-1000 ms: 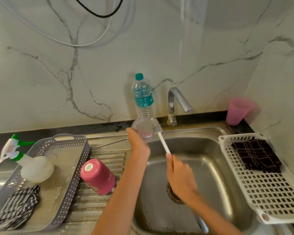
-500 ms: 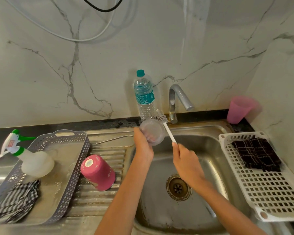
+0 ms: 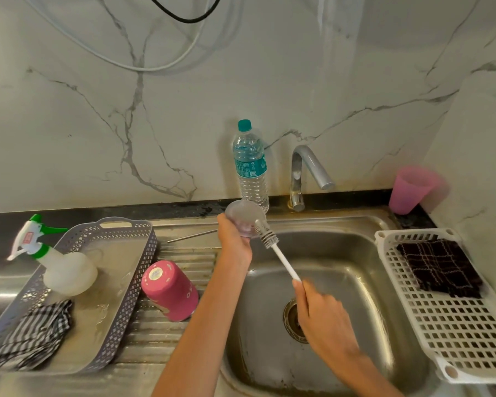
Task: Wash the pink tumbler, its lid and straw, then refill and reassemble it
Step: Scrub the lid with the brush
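Observation:
My left hand (image 3: 233, 239) grips the clear round lid (image 3: 242, 214) above the sink's back left corner. My right hand (image 3: 322, 316) holds the white handle of a bottle brush (image 3: 272, 242), whose bristle head touches the lid's lower right edge. The pink tumbler (image 3: 169, 290) stands upside down on the ribbed drainboard, left of my left forearm. A thin metal straw (image 3: 192, 235) lies on the drainboard behind it. A water bottle (image 3: 250, 167) with a teal cap stands against the wall behind the lid.
The steel sink (image 3: 355, 253) with its drain lies below my hands; the tap (image 3: 307, 173) is off. A grey basket (image 3: 121, 282) at left holds a spray bottle (image 3: 58, 265) and a striped cloth. A white rack (image 3: 441, 325) with a dark cloth and a pink cup (image 3: 410, 190) sit at right.
My right hand has drawn back toward me, pulling the brush head down from behind the lid's top edge to its lower right edge. My left hand keeps holding the lid.

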A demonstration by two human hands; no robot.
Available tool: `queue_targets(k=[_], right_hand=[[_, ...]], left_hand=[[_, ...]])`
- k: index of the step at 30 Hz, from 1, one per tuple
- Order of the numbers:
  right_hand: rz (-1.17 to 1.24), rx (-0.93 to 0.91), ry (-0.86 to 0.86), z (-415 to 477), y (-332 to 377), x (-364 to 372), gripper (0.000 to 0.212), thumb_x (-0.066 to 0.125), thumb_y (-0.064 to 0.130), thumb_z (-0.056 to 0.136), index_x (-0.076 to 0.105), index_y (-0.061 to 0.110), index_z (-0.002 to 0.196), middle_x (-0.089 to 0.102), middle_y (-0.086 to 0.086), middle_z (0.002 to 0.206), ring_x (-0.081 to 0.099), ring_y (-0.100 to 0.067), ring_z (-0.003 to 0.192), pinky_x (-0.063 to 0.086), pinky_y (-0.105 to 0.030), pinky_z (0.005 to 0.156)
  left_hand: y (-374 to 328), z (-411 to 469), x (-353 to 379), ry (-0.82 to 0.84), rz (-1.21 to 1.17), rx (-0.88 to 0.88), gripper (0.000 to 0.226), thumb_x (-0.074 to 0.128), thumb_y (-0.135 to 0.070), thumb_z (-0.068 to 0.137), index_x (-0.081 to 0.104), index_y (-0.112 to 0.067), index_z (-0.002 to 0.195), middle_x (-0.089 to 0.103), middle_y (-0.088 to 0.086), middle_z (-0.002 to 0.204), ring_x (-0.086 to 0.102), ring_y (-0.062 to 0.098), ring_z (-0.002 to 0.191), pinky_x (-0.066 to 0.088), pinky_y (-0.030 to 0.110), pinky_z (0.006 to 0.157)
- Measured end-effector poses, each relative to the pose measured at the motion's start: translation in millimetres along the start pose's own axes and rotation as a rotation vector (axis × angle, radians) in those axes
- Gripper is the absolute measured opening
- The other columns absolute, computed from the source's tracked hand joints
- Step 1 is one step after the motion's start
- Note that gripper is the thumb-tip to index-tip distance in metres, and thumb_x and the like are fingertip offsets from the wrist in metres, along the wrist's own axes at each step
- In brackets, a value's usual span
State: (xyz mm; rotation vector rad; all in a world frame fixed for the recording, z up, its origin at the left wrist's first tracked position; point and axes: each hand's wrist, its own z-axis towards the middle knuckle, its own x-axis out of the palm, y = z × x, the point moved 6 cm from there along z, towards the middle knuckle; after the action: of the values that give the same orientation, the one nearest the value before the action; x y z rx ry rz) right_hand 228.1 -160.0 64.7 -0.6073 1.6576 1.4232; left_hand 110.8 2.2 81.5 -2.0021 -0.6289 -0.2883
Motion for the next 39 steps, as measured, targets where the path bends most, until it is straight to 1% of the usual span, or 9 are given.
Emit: queue_targets(k=[6,12,17,20,22,25,30,34,39], right_hand=[[-0.050,-0.040,-0.053,13.9,9.9,-8.9,0.051,0.013,0.051,0.097,0.053,0.019,0.104,0.052,0.003,0.058,0.064,-0.029,0.063,0.053,-0.043,0.061],[-0.080,-0.075,-0.047,3.0,24.5,-13.4,0.046,0.017,0.048,0.099,0.052,0.019,0.108,0.049,0.005,0.056,0.064,-0.028,0.063,0.051,-0.039,0.056],[0.000,-0.033,-0.058,18.2,30.0,-12.7,0.048,0.013,0.052,0.096,0.049,0.019,0.095,0.057,-0.002,0.060,0.060,-0.028,0.055,0.053,-0.046,0.056],[-0.026,-0.017,0.004,-4.3,27.8,-8.0,0.045,0.017,0.048,0.100,0.053,0.020,0.099,0.057,0.002,0.061,0.059,-0.025,0.059,0.050,-0.038,0.059],[0.007,0.014,-0.002,3.2,24.5,-9.9,0.045,0.018,0.047,0.100,0.053,0.020,0.095,0.060,-0.001,0.066,0.062,-0.028,0.065,0.052,-0.042,0.064],[0.049,0.045,0.002,27.3,22.8,-10.4,0.044,0.017,0.050,0.099,0.048,0.020,0.086,0.061,-0.005,0.068,0.061,-0.030,0.066,0.053,-0.048,0.066],[0.051,-0.013,0.042,3.2,32.1,-4.6,0.044,0.018,0.048,0.101,0.051,0.022,0.090,0.065,-0.005,0.076,0.064,-0.030,0.077,0.046,-0.037,0.065],[0.114,0.054,0.022,35.9,30.7,-5.2,0.045,0.020,0.048,0.101,0.051,0.018,0.089,0.063,-0.006,0.073,0.062,-0.031,0.072,0.052,-0.049,0.068],[0.064,-0.014,0.068,11.0,34.3,0.7,0.042,0.019,0.048,0.101,0.048,0.022,0.087,0.065,-0.008,0.079,0.061,-0.033,0.079,0.050,-0.043,0.072]], left_hand=[[4.9,-8.8,0.8,0.038,0.133,0.044,0.036,0.033,-0.036,0.103,0.059,-0.015,0.116,0.064,0.006,0.097,0.060,0.020,0.098,0.045,0.042,0.105],[3.1,-7.6,1.5,0.041,0.272,0.065,0.034,0.029,-0.037,0.104,0.056,-0.016,0.101,0.061,0.008,0.092,0.057,0.017,0.087,0.047,0.035,0.090],[12.3,-5.9,-1.5,0.004,0.360,0.126,0.041,0.030,-0.042,0.103,0.054,-0.014,0.122,0.059,0.009,0.113,0.055,0.017,0.105,0.040,0.037,0.103],[0.1,3.6,-5.5,-0.011,0.286,0.183,0.028,0.031,-0.033,0.103,0.052,-0.013,0.102,0.055,0.008,0.095,0.055,0.017,0.088,0.047,0.028,0.077],[-4.4,-8.8,-3.7,-0.005,0.409,0.345,0.026,0.030,-0.027,0.106,0.045,-0.016,0.089,0.046,0.001,0.080,0.048,0.012,0.075,0.042,0.021,0.065],[4.7,-24.4,-2.8,0.071,0.641,0.566,0.029,0.026,-0.029,0.108,0.044,-0.012,0.094,0.043,-0.002,0.075,0.043,0.010,0.068,0.039,0.021,0.063],[-7.8,-5.4,-15.3,0.001,0.567,0.498,0.028,0.026,-0.027,0.108,0.047,-0.011,0.099,0.051,0.001,0.079,0.050,0.010,0.069,0.043,0.016,0.057],[7.1,-17.2,-13.9,0.067,0.671,0.530,0.030,0.026,-0.029,0.108,0.045,-0.016,0.090,0.045,0.000,0.078,0.044,0.011,0.072,0.037,0.027,0.066],[-8.3,-6.6,-28.0,0.005,0.556,0.485,0.030,0.027,-0.032,0.108,0.048,-0.023,0.089,0.049,0.003,0.084,0.048,0.015,0.080,0.039,0.029,0.069]])
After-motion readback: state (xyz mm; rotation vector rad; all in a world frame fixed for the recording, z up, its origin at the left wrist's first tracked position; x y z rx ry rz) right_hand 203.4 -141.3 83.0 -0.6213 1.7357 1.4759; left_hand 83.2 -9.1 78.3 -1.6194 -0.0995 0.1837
